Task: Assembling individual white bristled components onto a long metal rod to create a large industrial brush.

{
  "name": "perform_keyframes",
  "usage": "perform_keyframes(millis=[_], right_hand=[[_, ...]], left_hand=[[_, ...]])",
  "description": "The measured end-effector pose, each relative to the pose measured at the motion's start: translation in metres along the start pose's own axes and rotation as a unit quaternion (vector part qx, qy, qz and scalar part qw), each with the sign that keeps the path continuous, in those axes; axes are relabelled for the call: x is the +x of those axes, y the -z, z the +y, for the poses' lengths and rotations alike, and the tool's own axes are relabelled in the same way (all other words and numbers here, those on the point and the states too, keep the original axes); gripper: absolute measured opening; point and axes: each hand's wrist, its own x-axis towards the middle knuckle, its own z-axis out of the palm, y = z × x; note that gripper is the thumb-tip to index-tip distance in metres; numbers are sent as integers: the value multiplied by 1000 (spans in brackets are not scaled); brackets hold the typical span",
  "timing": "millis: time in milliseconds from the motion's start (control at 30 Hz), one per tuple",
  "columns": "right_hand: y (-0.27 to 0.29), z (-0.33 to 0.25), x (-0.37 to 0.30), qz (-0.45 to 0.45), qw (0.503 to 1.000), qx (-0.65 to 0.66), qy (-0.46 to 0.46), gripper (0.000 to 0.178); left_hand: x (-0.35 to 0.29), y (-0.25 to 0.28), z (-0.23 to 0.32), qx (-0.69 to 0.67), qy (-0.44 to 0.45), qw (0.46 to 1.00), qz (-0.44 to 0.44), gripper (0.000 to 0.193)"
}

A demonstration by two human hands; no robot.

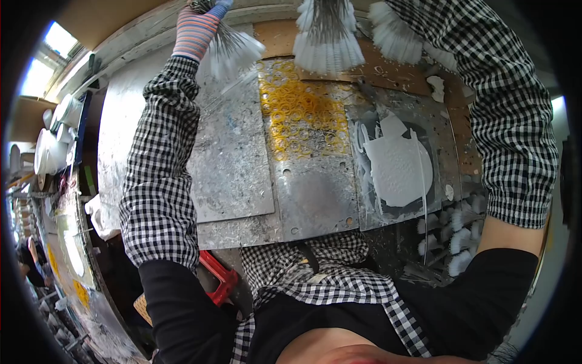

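My left hand (193,33), in a striped knit glove, reaches to the far left edge of the worktable. Its fingers are wrapped round the wire stems of a bunch of white-bristled wire brushes (233,51), whose bristles fan out toward the right. My right arm (506,109), in a black-and-white checked sleeve, stretches up past the top edge, so that hand is out of sight. Beside its sleeve lies another bunch of white brushes (394,33). Between the arms a larger bunch of brushes (329,39) points its bristles toward me.
Yellow rings of glue (303,106) cover part of the metal-topped table (236,176). Right of them, a thick white paste (397,170) is spread on a dark plate with a thin stick across it. More white brushes (461,236) stand below the right edge. A red stool (218,279) is near my lap.
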Motion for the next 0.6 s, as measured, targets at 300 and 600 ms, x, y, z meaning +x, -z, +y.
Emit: perform_keyframes(millis=[300, 600], right_hand=[[-26, 19, -21, 59, 992, 83, -74, 54], [-32, 27, -33, 93, 992, 73, -53, 51]], left_hand=[[26, -22, -23, -20, 16, 999, 20, 26], [45, -56, -36, -122, -94, 987, -45, 30]])
